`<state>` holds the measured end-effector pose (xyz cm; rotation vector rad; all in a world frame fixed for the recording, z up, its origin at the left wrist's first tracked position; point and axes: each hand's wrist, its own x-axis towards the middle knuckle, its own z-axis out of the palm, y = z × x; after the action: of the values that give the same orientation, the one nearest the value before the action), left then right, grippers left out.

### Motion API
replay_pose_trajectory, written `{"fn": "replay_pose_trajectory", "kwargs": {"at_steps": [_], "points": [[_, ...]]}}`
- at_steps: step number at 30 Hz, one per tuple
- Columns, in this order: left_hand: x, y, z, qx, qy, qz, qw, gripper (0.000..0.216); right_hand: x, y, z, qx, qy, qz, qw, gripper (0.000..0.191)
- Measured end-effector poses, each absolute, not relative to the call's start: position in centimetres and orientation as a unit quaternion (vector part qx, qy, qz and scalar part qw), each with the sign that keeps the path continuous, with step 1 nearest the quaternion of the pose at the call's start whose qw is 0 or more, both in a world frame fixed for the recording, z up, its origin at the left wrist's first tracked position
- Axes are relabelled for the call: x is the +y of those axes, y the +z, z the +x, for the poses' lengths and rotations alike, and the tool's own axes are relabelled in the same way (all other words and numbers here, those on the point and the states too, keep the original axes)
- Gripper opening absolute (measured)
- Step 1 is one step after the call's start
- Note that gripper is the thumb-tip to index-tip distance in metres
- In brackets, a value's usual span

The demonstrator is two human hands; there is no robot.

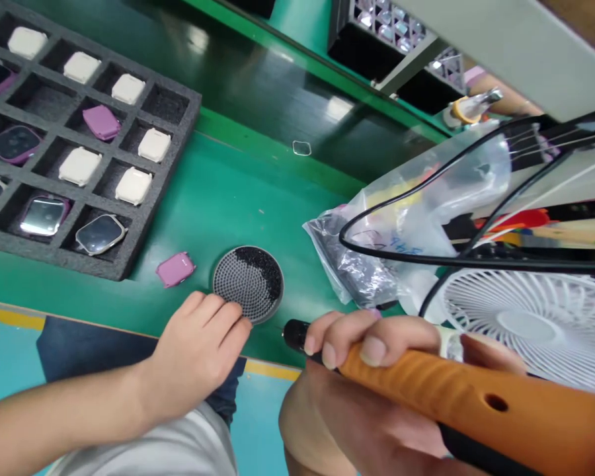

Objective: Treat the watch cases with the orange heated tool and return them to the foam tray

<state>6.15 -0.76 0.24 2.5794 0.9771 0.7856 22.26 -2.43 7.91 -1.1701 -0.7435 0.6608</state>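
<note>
A round grey dish (240, 291) with a grid of small holes sits on the green bench, tiny black pieces heaped along its upper right side. Curled fingers of my left hand (203, 344) grip its near rim; the thumb is hidden. My right hand (371, 370) is wrapped around an orange electric screwdriver (426, 383), whose black tip points left, just right of the dish and apart from it. A purple watch case (176, 269) lies on the bench left of the dish, touched by neither hand.
A grey foam tray (129, 264) with white and purple watch cases and several watches stands at left. A clear plastic bag (377, 244), black cable (371, 254) and white fan (530, 324) crowd the right. A thin clear frame (301, 148) lies farther back.
</note>
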Motion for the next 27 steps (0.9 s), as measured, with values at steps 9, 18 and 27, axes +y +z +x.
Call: {"fn": "replay_pose_trajectory", "kwargs": {"at_steps": [9,18,27], "points": [[-2.0,0.5,2.0,0.413,0.318,0.844,0.128,0.03,-1.7,7.9,21.2,-0.388,0.297,-0.508,0.71,0.037],[-0.1,0.5,1.5,0.509,0.212,0.829,0.096,0.038,-1.4,7.6,20.8,-0.414,0.307,-0.518,0.683,0.043],[-2.0,0.8,2.2,0.414,0.301,0.85,0.121,0.032,-1.8,7.7,21.3,-0.41,0.309,-0.519,0.684,0.036]]}}
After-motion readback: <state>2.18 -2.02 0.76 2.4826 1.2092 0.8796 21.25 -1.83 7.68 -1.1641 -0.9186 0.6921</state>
